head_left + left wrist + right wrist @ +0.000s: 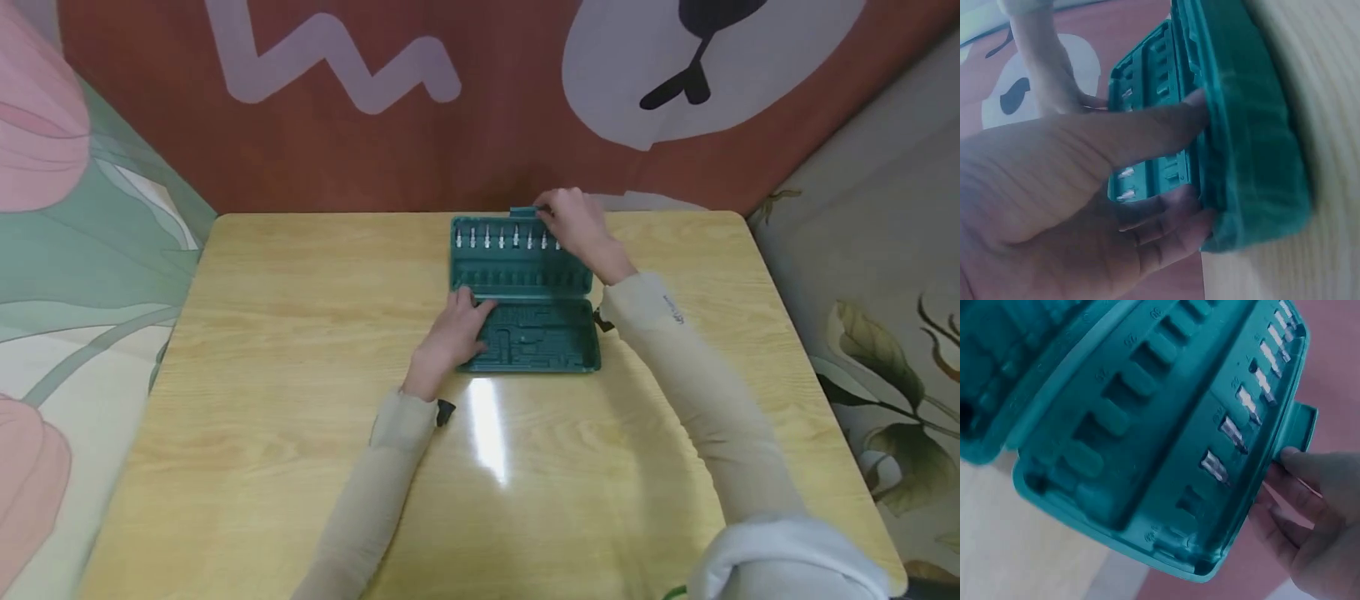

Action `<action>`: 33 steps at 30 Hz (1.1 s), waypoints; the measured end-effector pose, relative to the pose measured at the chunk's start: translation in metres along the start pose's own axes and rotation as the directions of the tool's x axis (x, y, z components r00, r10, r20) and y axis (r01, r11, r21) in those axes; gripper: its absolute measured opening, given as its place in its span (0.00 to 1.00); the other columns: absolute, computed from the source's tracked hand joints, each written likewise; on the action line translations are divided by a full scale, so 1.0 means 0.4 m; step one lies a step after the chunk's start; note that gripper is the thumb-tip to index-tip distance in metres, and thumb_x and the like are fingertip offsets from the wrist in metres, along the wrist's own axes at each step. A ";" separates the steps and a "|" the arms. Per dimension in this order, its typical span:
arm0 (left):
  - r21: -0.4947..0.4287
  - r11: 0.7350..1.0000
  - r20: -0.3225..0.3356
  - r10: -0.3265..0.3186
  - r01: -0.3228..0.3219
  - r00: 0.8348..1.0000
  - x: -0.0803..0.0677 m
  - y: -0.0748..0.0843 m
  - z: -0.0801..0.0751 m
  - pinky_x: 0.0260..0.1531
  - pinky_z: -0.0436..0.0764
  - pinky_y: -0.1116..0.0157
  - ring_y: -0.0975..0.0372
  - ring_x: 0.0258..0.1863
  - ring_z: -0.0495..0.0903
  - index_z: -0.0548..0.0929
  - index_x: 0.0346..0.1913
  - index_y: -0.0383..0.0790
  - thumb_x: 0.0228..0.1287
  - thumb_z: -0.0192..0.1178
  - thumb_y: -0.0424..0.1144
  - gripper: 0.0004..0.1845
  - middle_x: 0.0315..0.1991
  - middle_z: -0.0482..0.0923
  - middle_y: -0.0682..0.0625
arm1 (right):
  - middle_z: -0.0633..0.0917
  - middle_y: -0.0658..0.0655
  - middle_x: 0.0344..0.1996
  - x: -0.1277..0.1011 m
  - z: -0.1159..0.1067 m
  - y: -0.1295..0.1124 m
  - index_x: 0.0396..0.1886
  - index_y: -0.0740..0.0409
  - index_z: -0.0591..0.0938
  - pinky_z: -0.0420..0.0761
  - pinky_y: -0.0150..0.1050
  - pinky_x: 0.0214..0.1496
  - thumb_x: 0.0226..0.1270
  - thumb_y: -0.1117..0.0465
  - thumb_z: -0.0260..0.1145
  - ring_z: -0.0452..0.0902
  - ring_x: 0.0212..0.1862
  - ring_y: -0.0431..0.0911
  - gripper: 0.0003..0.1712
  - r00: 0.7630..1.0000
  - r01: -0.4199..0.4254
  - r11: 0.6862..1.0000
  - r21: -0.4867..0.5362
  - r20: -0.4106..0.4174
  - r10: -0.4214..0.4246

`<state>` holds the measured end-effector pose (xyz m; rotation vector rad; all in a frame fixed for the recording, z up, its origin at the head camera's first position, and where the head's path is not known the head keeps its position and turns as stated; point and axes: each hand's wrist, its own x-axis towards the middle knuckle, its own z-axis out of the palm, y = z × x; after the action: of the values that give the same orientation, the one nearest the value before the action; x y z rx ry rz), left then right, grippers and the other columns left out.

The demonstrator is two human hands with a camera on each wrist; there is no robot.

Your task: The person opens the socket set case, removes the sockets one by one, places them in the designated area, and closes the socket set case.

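A green plastic tool case (536,337) lies open on the yellow wooden table (300,375). Its lid (517,271) is tilted up at the far side and holds a row of silvery bits (502,237). My left hand (453,333) rests on the near-left corner of the base, and its fingers (1166,228) press against the base's rim (1241,125). My right hand (573,225) pinches the lid's far edge beside the latch tab (522,212). In the right wrist view, its fingertips (1291,459) sit behind the lid's rim (1260,487), next to the tab (1300,422) and the bits (1235,434).
The table stands against a red wall (487,150) painted with white shapes. Floral fabric (75,250) hangs on the left and more fabric (885,292) on the right. A white garment (787,558) shows at the bottom right. Bare tabletop surrounds the case.
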<state>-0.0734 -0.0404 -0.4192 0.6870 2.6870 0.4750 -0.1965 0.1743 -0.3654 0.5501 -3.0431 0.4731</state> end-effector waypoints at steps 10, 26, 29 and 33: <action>0.098 0.990 -0.049 0.105 -0.100 0.993 -0.005 -0.014 -0.005 0.66 0.56 0.48 0.43 0.71 0.46 0.59 0.75 0.45 0.53 0.74 0.48 0.49 0.74 0.43 0.36 | 0.86 0.58 0.47 0.036 0.052 0.025 0.54 0.55 0.85 0.76 0.49 0.28 0.74 0.60 0.58 0.82 0.35 0.52 0.15 0.997 -0.075 0.997 -0.025 0.017 0.076; 0.094 0.980 0.170 0.156 -0.174 0.973 0.008 -0.054 0.022 0.71 0.34 0.55 0.50 0.75 0.29 0.40 0.78 0.51 0.59 0.53 0.71 0.54 0.77 0.29 0.44 | 0.82 0.61 0.53 0.066 0.128 0.075 0.50 0.62 0.86 0.76 0.53 0.52 0.72 0.63 0.60 0.78 0.52 0.55 0.13 0.975 -0.115 0.991 0.073 0.197 0.099; 0.109 0.977 0.166 0.163 -0.183 0.973 0.008 -0.049 0.022 0.71 0.35 0.54 0.49 0.75 0.30 0.40 0.78 0.51 0.58 0.54 0.72 0.55 0.77 0.30 0.44 | 0.79 0.63 0.56 0.057 0.121 0.084 0.52 0.64 0.84 0.76 0.53 0.53 0.73 0.64 0.58 0.77 0.53 0.56 0.15 0.972 -0.101 0.989 0.110 0.222 0.074; 0.104 0.977 0.147 0.168 -0.184 0.975 0.005 -0.051 0.021 0.71 0.36 0.53 0.49 0.75 0.31 0.42 0.78 0.50 0.56 0.56 0.71 0.56 0.77 0.31 0.43 | 0.74 0.66 0.61 0.015 0.087 0.067 0.64 0.65 0.74 0.73 0.55 0.56 0.74 0.62 0.56 0.74 0.58 0.59 0.22 0.963 -0.065 0.981 0.181 0.270 0.014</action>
<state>-0.0801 -0.0543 -0.4353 0.9617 2.5513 0.3021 -0.2098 0.1859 -0.4061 0.6071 -3.2923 0.7535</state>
